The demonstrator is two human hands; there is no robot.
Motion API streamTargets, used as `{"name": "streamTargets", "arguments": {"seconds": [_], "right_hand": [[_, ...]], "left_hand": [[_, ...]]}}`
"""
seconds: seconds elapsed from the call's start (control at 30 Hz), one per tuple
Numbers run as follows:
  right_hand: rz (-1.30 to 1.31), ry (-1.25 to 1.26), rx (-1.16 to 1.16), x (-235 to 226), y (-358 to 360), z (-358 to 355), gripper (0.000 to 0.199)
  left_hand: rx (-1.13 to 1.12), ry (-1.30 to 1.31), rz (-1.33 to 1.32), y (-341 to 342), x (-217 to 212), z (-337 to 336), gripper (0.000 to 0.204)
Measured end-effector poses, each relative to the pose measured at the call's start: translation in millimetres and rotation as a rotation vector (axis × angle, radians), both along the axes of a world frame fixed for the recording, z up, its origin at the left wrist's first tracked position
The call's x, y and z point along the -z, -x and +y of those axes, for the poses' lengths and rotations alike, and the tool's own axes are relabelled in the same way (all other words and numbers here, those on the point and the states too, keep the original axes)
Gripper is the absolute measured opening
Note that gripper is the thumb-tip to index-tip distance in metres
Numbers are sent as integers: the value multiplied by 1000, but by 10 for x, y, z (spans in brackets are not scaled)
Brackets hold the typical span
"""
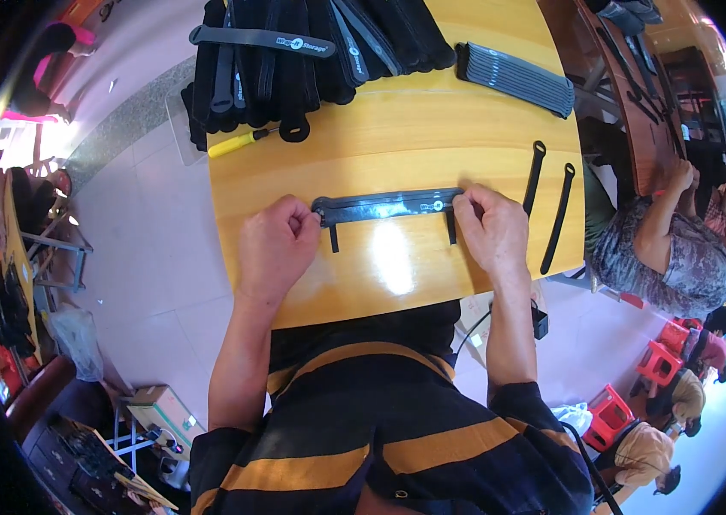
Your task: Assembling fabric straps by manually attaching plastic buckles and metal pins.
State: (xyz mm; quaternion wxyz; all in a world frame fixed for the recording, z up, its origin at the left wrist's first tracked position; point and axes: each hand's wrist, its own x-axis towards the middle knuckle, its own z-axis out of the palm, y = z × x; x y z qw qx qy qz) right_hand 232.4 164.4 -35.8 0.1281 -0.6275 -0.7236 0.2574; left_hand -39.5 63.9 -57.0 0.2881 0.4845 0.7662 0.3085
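Table: yellow wooden table [432, 129], glossy, with a bright glare patch near the front edge.
Strap in hand: a black strap [384, 206] lies flat across the table, running left to right between both hands, near the front edge. A small round light mark sits toward its right end. Two short black tabs hang down from it, one near each hand.
Left hand: left hand [275, 245] curled into a loose fist at the strap's left end, thumb and fingertips pinched together on the end of the strap.
Right hand: right hand [492, 227] lies palm down at the strap's right end, fingers closed on that end and pressing it to the table.
Loose straps: two black straps [549, 202] lie side by side just right of the right hand, slightly slanted, each with a loop at its top end. Not touched.
Pile: a heap of black straps [294, 51] covers the far left part of the table, one strap lying across the top.
Bundle: a flat stack of grey bands [513, 77] at the far right, apart from the pile.
Tool: a yellow-handled tool [238, 142] lies at the pile's near edge, by the table's left side.
Others: a person in a patterned top [663, 249] sits to the right at a darker table.
Clothing: black shirt with yellow stripes [380, 421] on the wearer.
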Motion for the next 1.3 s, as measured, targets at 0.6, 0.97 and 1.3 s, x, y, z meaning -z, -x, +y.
{"name": "streamTargets", "arguments": {"seconds": [0.6,0.97,1.3], "right_hand": [[114,-494,-401,-14,285,-435,41],[-104,-363,-652,381,468,-768,86],[-278,-288,-664,284,-112,-431,91]], "left_hand": [[44,-64,-5,99,58,-133,16],[439,-171,469,-286,155,-545,78],[452,-126,563,-218,139,-597,88]]}}
